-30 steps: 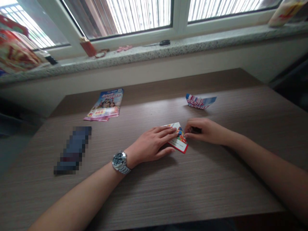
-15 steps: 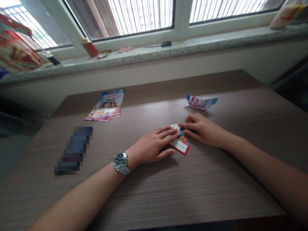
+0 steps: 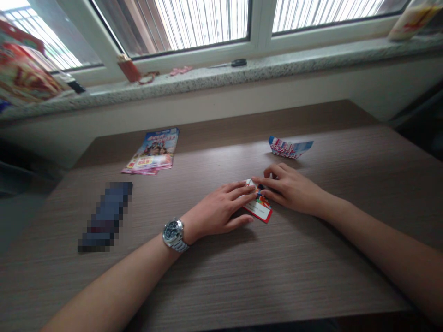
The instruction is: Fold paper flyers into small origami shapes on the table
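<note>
A small folded paper leaflet (image 3: pixel 260 212), white with a red border and colourful print, lies on the brown table (image 3: pixel 214 276). My left hand (image 3: pixel 221 208), below a silver wristwatch (image 3: pixel 173 234), rests on the leaflet's left part with its fingers stretched out and covers some of it. My right hand (image 3: pixel 292 188) touches the leaflet's upper right edge with its index finger and thumb, the other fingers curled. Beyond my right hand stands a paper piece folded into a boat-like shape (image 3: pixel 290 147), blue, white and pink.
A stack of printed flyers (image 3: pixel 154 152) lies at the back left of the table, with a pixelated dark flat object (image 3: pixel 107 216) in front of it. On the stone windowsill (image 3: pixel 194 82) are a black-handled tool (image 3: pixel 238 62), a reddish-brown item (image 3: pixel 128 69) and a bottle (image 3: pixel 411 20).
My right hand has slid slightly left along the leaflet's upper edge. The left hand, the leaflet's visible lower part and the folded paper piece stay in place.
</note>
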A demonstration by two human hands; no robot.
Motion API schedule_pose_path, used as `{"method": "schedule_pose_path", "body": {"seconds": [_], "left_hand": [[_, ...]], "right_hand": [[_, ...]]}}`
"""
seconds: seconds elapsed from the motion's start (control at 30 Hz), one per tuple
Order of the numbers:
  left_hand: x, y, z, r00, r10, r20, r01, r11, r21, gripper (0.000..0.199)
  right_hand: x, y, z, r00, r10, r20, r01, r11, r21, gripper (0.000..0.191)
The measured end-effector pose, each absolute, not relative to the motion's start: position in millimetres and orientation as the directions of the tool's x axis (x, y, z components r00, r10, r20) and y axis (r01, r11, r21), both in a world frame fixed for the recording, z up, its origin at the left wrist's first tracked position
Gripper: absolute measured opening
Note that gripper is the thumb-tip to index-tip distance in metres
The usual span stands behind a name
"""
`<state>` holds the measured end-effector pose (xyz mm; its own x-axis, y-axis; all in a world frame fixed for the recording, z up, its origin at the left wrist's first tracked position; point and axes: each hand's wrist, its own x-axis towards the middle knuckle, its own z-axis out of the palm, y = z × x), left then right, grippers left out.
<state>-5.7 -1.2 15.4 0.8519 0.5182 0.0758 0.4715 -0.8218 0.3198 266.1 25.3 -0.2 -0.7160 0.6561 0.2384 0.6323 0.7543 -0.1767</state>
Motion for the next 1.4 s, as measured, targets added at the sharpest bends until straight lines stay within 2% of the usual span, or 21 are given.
{"method": "schedule_pose_path", "body": {"seconds": [0.43, 0.73, 0.93, 1.1, 1.4], "left_hand": [[-6, -2, 13, 0.825, 0.56, 0.074, 0.525, -0.808, 0.268, 0.058], [-5, -1, 12, 0.783, 0.616, 0.087, 0.564, -0.761, 0.32, 0.063], [-3, -3, 10, 0.768, 0.636, 0.081, 0.602, -0.758, 0.25, 0.066], [-2, -4, 10, 0.774, 0.629, 0.073, 0.594, -0.761, 0.261, 0.067], [-4, -5, 11, 0.751, 0.655, 0.084, 0.612, -0.738, 0.285, 0.059]], "right_hand": [[264, 24, 1, -0.721, 0.655, 0.224, 0.643, 0.754, -0.136, 0.047], [261, 19, 0, -0.707, 0.67, 0.228, 0.651, 0.742, -0.16, 0.046], [259, 15, -9, -0.715, 0.664, 0.219, 0.636, 0.748, -0.192, 0.058], [259, 14, -19, -0.736, 0.662, 0.14, 0.635, 0.747, -0.196, 0.065], [260, 11, -21, -0.728, 0.671, 0.141, 0.642, 0.74, -0.202, 0.068]]}}
